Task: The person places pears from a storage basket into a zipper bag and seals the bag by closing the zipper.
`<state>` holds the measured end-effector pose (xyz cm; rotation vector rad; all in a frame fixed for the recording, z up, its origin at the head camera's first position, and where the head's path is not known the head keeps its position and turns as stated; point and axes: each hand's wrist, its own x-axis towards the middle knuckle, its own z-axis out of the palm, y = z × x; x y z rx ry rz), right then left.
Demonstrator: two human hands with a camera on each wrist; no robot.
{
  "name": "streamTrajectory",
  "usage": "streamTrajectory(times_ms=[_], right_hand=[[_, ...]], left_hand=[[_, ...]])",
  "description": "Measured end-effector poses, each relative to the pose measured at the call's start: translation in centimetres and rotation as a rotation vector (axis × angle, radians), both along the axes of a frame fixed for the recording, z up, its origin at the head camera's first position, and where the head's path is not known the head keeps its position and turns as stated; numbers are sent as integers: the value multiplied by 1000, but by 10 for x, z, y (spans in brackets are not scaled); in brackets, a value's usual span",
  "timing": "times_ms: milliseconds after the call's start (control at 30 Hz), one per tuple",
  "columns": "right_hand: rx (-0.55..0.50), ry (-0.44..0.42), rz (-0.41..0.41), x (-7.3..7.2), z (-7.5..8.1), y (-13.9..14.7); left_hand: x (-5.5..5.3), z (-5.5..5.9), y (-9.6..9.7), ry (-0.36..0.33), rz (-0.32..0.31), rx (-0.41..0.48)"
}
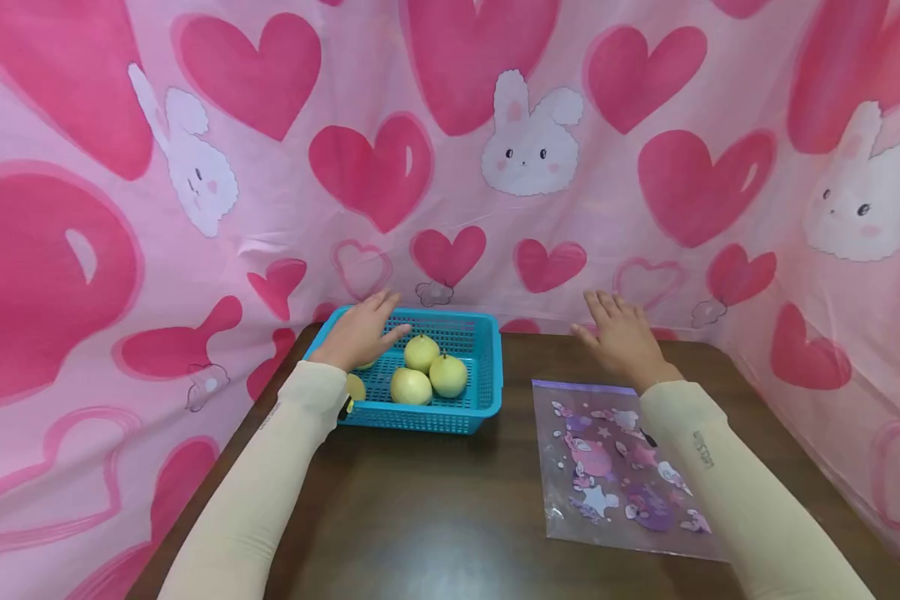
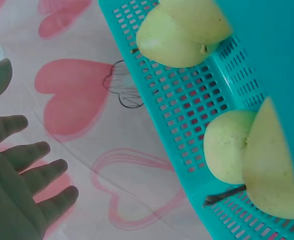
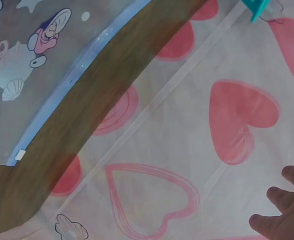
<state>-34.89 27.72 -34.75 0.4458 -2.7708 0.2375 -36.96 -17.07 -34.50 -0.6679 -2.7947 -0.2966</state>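
Observation:
My left hand [image 1: 360,331] hovers over the left part of a blue plastic basket [image 1: 420,419], fingers extended and touching no fruit. Inside lie several yellow-green pears [image 1: 448,376]; the left arm partly covers others at that side. The left wrist view shows the same hand [image 2: 24,175] with its fingers spread, apart from the basket wall [image 2: 151,115]. On the other side my right hand [image 1: 621,337] is raised above the far end of a clear printed zip bag [image 1: 570,467], holding nothing. Only some of its fingers [image 3: 269,225] show in the right wrist view.
Both things lie on a dark brown wooden table [image 1: 412,500], the basket at the far left and the flat bag at the right. A pink cloth [image 1: 465,200] with hearts and rabbits hangs behind the table and along its sides.

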Motion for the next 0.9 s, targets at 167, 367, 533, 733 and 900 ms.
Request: streamTrajectory(times_ms=[167,367,533,733,900], right_hand=[[-10,29,17,-1,-3,0],[1,50,36,5,-9,7],[37,54,51,19,-21,22],[57,81,47,30,-24,37],[36,97,66,23,-24,35]], left_hand=[[2,4,0,29,-23,8],[6,3,12,27,-34,5],[11,-12,31,37,-70,32],[16,-20,49,25,-110,48],[21,-14,54,36,-120,19]])
